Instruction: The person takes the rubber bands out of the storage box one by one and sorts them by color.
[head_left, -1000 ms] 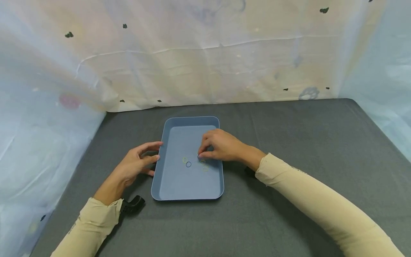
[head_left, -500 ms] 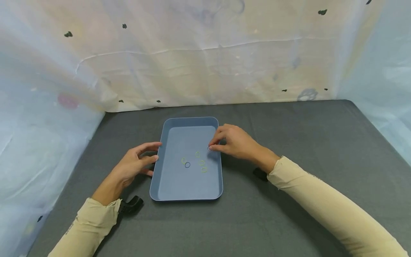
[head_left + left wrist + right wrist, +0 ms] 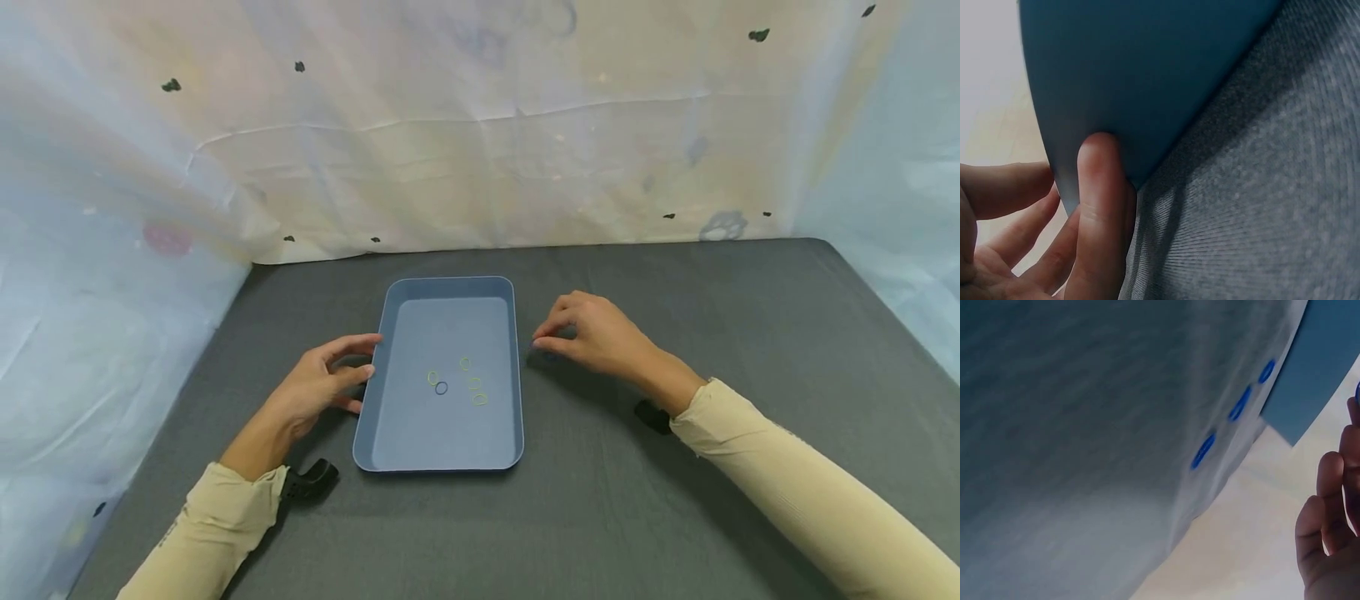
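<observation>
1. Right hand (image 3: 592,333), one: thumb and forefinger brought together on a thin blue ring (image 3: 1357,392), cut off by the edge of the right wrist view; hand just outside the tray, above the cloth.
2. Left hand (image 3: 318,379), one: fingers apart, tips against the near side wall of the tray.
3. Tray (image 3: 420,429), one: between the hands, touching the left, just beside the right. Its wall stands between the right hand and the rings inside. Blue-grey, smooth, matt; oblong, rounded corners, shallow raised walls.
4. Yellow-green rings (image 3: 474,383), four: on the tray floor, left of the right hand and nearer the body. Thin, round, open loops.
5. Dark ring (image 3: 441,388), one: same floor, further left from the right hand, beside one yellow-green loop; whether touching, cannot tell.
6. Blue rings (image 3: 1240,404), three: in a row near the right hand, on the cloth outside the tray; hidden or too faint from the head view.
7. Cloth (image 3: 720,317), dark grey, fine ribbed weave: beneath both hands.
8. Backdrop (image 3: 487,175), pale, creased, with small dark marks: beyond both hands.
9. Sleeves (image 3: 810,483), two, beige, gathered behind each hand; black fitting (image 3: 311,479) below the left cuff.
</observation>
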A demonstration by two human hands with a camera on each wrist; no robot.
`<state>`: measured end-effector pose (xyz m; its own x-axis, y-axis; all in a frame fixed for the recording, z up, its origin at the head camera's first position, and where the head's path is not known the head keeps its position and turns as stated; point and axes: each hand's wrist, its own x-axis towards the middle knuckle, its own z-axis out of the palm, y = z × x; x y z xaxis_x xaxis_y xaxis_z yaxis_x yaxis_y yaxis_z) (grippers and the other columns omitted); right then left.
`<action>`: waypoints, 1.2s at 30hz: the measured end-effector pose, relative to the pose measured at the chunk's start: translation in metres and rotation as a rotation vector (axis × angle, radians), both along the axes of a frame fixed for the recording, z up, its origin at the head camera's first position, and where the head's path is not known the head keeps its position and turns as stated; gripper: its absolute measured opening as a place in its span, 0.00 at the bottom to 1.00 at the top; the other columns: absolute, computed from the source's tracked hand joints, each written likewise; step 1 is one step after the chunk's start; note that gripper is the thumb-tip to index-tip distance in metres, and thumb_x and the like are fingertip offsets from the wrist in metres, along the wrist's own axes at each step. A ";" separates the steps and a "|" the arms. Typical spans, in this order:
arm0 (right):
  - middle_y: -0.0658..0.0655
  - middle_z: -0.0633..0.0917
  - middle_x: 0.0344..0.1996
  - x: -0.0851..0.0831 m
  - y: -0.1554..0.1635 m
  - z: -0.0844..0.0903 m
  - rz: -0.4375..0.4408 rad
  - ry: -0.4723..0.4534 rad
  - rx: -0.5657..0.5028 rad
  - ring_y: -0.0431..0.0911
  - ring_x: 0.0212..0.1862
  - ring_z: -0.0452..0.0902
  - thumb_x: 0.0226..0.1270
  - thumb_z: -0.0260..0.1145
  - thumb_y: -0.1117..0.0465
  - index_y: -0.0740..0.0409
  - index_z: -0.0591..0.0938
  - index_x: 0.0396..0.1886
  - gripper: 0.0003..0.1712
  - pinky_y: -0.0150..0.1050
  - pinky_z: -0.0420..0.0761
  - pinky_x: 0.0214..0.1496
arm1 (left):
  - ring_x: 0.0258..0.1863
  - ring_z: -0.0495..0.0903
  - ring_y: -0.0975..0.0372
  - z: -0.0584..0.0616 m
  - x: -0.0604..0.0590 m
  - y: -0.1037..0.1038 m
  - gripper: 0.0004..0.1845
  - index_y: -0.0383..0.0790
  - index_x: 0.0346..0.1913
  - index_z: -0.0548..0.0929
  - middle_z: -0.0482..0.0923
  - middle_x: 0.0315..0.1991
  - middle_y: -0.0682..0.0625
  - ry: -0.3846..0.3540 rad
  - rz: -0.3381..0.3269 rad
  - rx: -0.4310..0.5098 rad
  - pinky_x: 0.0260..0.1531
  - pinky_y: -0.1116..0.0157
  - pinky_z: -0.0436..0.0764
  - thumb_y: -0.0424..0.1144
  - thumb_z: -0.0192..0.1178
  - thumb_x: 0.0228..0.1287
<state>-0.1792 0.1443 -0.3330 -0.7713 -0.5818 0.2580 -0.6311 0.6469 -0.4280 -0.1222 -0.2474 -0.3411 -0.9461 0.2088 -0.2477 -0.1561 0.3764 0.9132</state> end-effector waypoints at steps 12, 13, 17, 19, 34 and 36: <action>0.46 0.84 0.34 0.008 0.036 -0.002 -0.123 -0.020 0.035 0.48 0.41 0.78 0.62 0.74 0.55 0.45 0.92 0.36 0.04 0.42 0.74 0.41 | 0.64 0.70 0.41 -0.001 0.001 -0.001 0.30 0.44 0.75 0.65 0.61 0.71 0.36 0.002 0.000 -0.005 0.36 0.57 0.87 0.38 0.59 0.73; 0.46 0.84 0.34 0.010 0.038 -0.001 -0.138 -0.026 0.036 0.48 0.42 0.78 0.62 0.74 0.55 0.45 0.92 0.36 0.04 0.42 0.74 0.41 | 0.64 0.70 0.41 -0.002 0.002 -0.001 0.30 0.44 0.75 0.65 0.61 0.71 0.36 0.004 -0.002 -0.005 0.36 0.57 0.87 0.39 0.59 0.73; 0.48 0.85 0.36 0.017 0.044 0.004 -0.195 -0.048 0.039 0.49 0.43 0.78 0.63 0.73 0.55 0.46 0.92 0.37 0.05 0.45 0.75 0.43 | 0.65 0.69 0.39 -0.004 0.003 -0.003 0.31 0.43 0.75 0.64 0.60 0.72 0.36 0.009 -0.005 -0.001 0.37 0.56 0.87 0.40 0.59 0.73; 0.49 0.86 0.37 0.021 0.047 0.004 -0.223 -0.058 0.034 0.49 0.43 0.79 0.64 0.72 0.55 0.46 0.91 0.38 0.05 0.46 0.76 0.43 | 0.66 0.69 0.39 -0.005 0.003 -0.004 0.30 0.44 0.75 0.64 0.60 0.72 0.37 0.013 -0.007 -0.001 0.37 0.56 0.87 0.39 0.59 0.73; 0.53 0.86 0.39 0.031 0.062 -0.010 -0.357 -0.107 -0.011 0.48 0.40 0.80 0.67 0.70 0.54 0.49 0.91 0.39 0.07 0.44 0.76 0.40 | 0.61 0.75 0.46 -0.005 0.007 -0.009 0.31 0.42 0.75 0.64 0.61 0.71 0.37 0.013 -0.004 0.000 0.36 0.56 0.87 0.39 0.60 0.72; 0.54 0.86 0.40 0.030 0.063 -0.009 -0.360 -0.121 0.007 0.49 0.41 0.80 0.68 0.69 0.53 0.49 0.91 0.40 0.09 0.45 0.76 0.40 | 0.59 0.77 0.50 -0.006 0.008 -0.009 0.31 0.42 0.75 0.64 0.61 0.71 0.37 0.012 -0.004 0.005 0.36 0.57 0.87 0.39 0.60 0.72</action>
